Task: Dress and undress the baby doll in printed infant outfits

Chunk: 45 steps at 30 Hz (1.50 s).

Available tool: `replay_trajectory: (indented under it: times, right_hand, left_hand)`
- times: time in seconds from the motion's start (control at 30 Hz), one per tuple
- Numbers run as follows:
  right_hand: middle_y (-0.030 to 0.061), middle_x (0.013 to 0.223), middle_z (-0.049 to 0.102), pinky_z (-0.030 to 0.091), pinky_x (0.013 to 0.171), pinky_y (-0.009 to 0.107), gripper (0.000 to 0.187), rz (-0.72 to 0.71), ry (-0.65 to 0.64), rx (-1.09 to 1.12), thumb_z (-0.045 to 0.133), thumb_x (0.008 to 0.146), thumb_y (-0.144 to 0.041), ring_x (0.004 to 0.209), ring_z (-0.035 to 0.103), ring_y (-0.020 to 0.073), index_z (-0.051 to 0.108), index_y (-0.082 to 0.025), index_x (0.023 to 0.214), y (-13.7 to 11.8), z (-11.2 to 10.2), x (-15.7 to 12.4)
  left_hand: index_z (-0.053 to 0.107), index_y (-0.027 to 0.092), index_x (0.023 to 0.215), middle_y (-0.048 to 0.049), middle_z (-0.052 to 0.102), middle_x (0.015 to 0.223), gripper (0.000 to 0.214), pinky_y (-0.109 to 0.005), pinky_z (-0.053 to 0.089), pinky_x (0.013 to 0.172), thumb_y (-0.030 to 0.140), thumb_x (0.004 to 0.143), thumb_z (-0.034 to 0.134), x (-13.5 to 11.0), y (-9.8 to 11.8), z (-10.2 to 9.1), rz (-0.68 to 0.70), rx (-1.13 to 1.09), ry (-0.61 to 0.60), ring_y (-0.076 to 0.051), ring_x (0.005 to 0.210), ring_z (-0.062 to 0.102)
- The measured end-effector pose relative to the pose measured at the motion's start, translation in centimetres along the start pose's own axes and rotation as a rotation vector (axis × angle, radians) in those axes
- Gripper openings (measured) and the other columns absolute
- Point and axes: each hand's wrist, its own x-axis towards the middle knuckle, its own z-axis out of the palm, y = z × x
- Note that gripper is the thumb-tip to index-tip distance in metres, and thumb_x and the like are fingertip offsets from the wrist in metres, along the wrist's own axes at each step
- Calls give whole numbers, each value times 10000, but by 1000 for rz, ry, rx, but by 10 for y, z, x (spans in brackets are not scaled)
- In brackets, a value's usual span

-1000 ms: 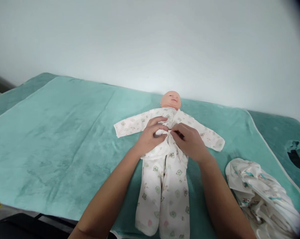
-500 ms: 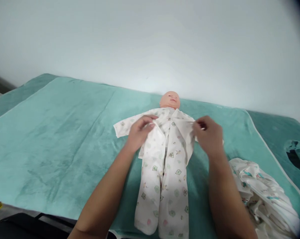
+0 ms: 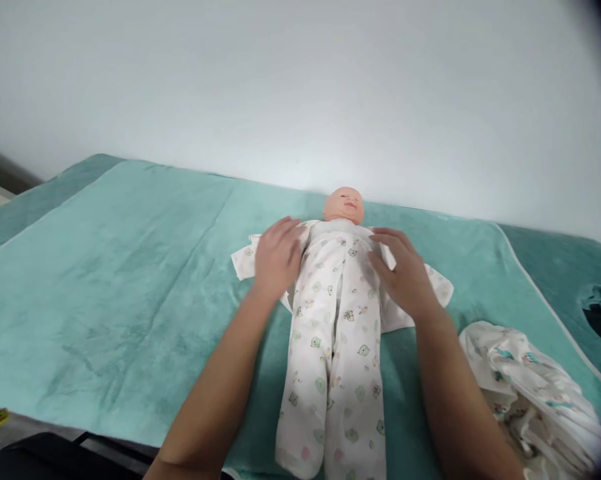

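A baby doll (image 3: 344,204) lies on its back on a teal blanket (image 3: 130,267), dressed in white printed trousers (image 3: 335,360) and a white printed jacket. The jacket's front lies spread open to both sides. My left hand (image 3: 276,257) rests flat on the left flap near the doll's shoulder, fingers stretched out. My right hand (image 3: 403,273) lies flat on the right flap, fingers extended toward the doll's chest. Neither hand grips anything.
A crumpled heap of white patterned baby clothes (image 3: 530,393) lies at the lower right on the blanket. A dark opening (image 3: 600,313) shows at the right edge. A white wall runs behind. A dark object sits below the near edge at the lower left.
My hands were pinching the jacket's closure at the doll's chest, then pulled the two flaps apart. Now both hands lie flat on the opened flaps.
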Motion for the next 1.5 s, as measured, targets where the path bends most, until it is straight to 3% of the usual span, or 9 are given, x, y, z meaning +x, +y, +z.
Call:
replay_trajectory:
  times: [0.13,0.23,0.43,0.6,0.83,1.0,1.23,1.37,1.5]
  right_hand:
    - [65,1289,630,485,1039,443,233,-222,-154,181,458,979,-311,1247,568,236,591,-289,1169,-59,12,-7]
    - [73,1306,632,461,1056,429,268,-201,-290,59,460,978,-272,1260,551,239,589,-270,1213,-81,28,10]
    - [168,1134,676,451,956,447,243,-126,-633,-464,463,939,-186,1085,612,303,647,-135,1089,-67,91,88]
    - [165,1304,604,450,944,486,430,-194,-709,-602,604,900,-333,1154,587,344,566,-173,1296,-50,122,107]
    - [134,1183,664,475,766,387,353,-262,-752,-618,487,984,-430,1037,626,314,610,-237,1253,-32,111,116]
    - [93,1208,615,453,761,353,353,-199,-715,-695,433,1002,-479,982,622,254,615,-299,1245,-16,75,125]
    - [84,1187,621,446,710,334,329,-74,-712,-676,439,989,-420,943,626,247,659,-297,1200,-46,23,125]
    - [91,1228,625,477,702,364,340,-18,-730,-667,422,991,-423,910,641,258,665,-285,1184,-55,35,121]
    - [89,1277,636,506,748,397,372,-45,-741,-567,427,986,-432,928,655,264,626,-300,1271,-41,72,114]
  left_hand:
    - [557,292,1373,-85,577,1421,412,-551,257,1185,291,985,420,3,-1,7,-27,266,-100,-295,1362,469]
    - [532,297,1414,-117,613,1360,451,-548,288,1136,295,981,407,4,-7,4,-115,298,-98,-319,1292,513]
    - [573,284,1369,-108,668,1268,441,-471,384,1009,272,990,347,9,-13,-2,-237,285,-136,-308,1197,563]
    - [581,267,1358,-99,669,1283,442,-456,404,983,248,975,360,12,-15,-6,-252,270,-134,-303,1191,569]
    - [648,245,1285,-89,696,1246,435,-446,451,952,237,952,368,15,-8,-16,-337,108,-66,-310,1162,609]
    - [666,266,1230,-83,732,1144,407,-413,490,849,260,939,381,14,-19,-27,-488,-51,-25,-315,1078,652]
    - [680,191,1137,-152,709,1162,364,-467,505,902,163,830,485,11,-33,-26,-476,-71,-122,-355,1112,641]
    - [580,147,1291,-145,655,1273,569,-427,500,1014,115,723,564,10,-29,-37,-406,-361,-43,-294,1199,614]
    - [533,201,1374,-115,671,1255,680,-369,572,884,283,719,696,5,-34,-57,-437,-767,-82,-244,1043,685]
